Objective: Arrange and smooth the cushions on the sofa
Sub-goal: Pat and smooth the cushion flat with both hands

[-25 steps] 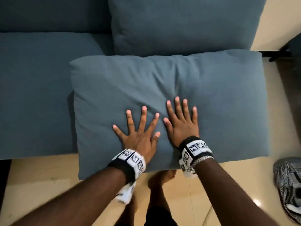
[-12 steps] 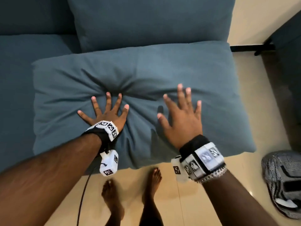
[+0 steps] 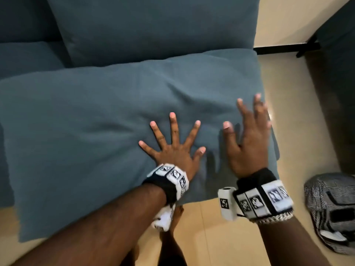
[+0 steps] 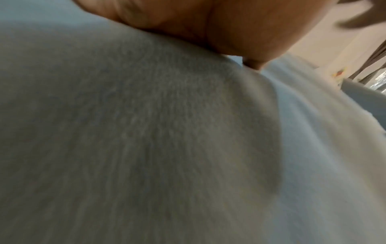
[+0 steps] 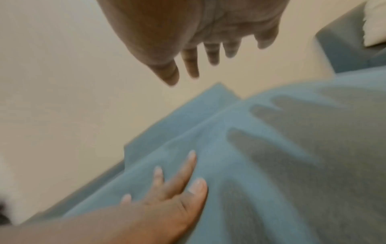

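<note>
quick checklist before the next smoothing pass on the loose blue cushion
1. Left hand flat on the loose blue fabric cushion, fingers spread: ok.
2. Right hand touching the cushion: not ok; the right wrist view shows it lifted, casting a shadow.
3. Cushion surface smooth: not ok, creases run past the left fingertips.
4. Cushion fully on the blue sofa seat: not ok, its near edge hangs over the tiled floor.
5. Upright blue back cushion seated properly: cannot tell.

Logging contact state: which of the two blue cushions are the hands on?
The flat-lying front cushion; left hand presses it, right hand is at its right end. The upright back cushion is untouched.
</note>
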A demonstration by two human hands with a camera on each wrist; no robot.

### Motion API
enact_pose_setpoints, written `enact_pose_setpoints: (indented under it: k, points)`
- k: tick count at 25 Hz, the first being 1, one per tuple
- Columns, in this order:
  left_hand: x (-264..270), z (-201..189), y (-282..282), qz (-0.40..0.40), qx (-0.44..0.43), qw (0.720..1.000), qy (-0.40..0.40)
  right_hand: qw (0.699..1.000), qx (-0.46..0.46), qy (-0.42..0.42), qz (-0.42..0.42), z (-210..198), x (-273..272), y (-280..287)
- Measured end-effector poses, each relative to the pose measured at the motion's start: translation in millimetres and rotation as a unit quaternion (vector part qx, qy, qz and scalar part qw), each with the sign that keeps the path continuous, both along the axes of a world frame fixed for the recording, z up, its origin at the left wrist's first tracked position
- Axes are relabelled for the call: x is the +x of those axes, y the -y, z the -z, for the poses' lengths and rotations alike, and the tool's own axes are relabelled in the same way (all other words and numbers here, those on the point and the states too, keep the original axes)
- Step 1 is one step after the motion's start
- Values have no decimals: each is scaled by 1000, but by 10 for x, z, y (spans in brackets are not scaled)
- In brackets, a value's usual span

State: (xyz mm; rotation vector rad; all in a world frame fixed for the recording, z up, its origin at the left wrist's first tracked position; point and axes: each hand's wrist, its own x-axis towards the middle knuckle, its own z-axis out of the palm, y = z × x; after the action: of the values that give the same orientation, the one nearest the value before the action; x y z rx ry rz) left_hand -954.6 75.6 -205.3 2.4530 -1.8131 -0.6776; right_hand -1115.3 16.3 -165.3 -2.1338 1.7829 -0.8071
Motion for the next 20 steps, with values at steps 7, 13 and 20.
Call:
enact_pose_setpoints:
  k: [7, 13, 20]
  points:
    - [200, 154, 691, -23, 102, 994, 39, 983, 118, -128, -65, 399, -537, 406]
    - [223, 196, 700, -30, 91, 995, 34, 996, 9, -51, 67, 576, -590, -35]
    - [309, 191, 701, -6, 90, 996, -1, 979, -159, 108, 68, 41, -500, -255]
